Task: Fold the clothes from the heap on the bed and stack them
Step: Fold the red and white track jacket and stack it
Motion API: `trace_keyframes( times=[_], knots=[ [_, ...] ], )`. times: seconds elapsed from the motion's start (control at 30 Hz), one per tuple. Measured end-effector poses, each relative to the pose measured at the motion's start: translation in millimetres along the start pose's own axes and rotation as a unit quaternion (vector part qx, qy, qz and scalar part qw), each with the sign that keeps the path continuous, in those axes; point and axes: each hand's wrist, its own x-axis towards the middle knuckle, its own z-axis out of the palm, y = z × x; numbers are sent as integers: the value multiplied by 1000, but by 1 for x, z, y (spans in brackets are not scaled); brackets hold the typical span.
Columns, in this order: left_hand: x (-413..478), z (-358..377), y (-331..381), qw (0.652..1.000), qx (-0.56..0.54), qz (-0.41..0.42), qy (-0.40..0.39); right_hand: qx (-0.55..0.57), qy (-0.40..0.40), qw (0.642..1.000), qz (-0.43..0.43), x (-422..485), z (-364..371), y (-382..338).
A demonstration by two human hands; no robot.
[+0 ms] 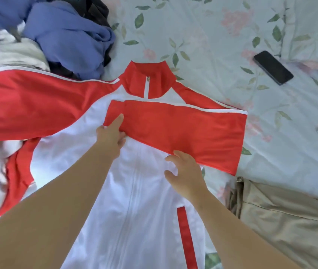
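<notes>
Jacket (134, 191) is lying flat on the bed (232, 35), one sleeve (183, 129) folded across.
Left hand (111, 134) is pressing the cuff (115, 110), fingers straight; right hand (185, 171) is touching the sleeve's lower edge, grip slack.

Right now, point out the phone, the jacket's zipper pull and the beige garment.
phone (273, 67), head view, centre of its dark screen
zipper pull (148, 79), head view, metal tab at the collar
beige garment (290, 220), head view, flat fabric near its middle
</notes>
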Motion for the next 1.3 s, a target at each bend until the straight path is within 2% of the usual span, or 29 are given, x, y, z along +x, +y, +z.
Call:
trace_keyframes(
  times=[0.1,0.2,0.3,0.37,0.47,0.6,0.7,0.8,0.93,1.03,1.17,1.23,1.3],
  knots=[
    [11,12,9,998,-5,-34,55,-3,16,1000,11,2,3,-5],
    [14,16,16,999,19,-45,21,-16,16,1000,19,1,5,-9],
    [11,4,35,998,-32,-50,-4,-16,58,998,25,-1,3,-18],
    [6,-11,55,998,-65,-11,-22,-3,83,996,20,0,1,-30],
    [-9,-45,87,987,-129,90,-41,-6,79,997,10,3,1,-53],
    [-27,-94,124,969,-137,205,14,-17,64,998,2,2,6,-81],
    [-30,-127,150,951,-68,286,95,-20,50,999,2,4,9,-101],
    [-25,-140,160,936,-32,332,111,-20,41,999,17,8,12,-113],
    [-19,-119,137,897,141,404,115,-12,30,999,41,11,14,-112],
    [-21,-92,98,855,264,442,63,-8,21,998,64,9,15,-100],
    [-21,-56,32,799,400,436,-110,-18,0,995,96,5,17,-81],
    [-16,-45,5,776,487,387,-106,-18,-10,994,107,4,19,-75],
    [-8,-41,-9,736,567,358,-92,-11,-3,993,115,4,19,-71]
  ],
)
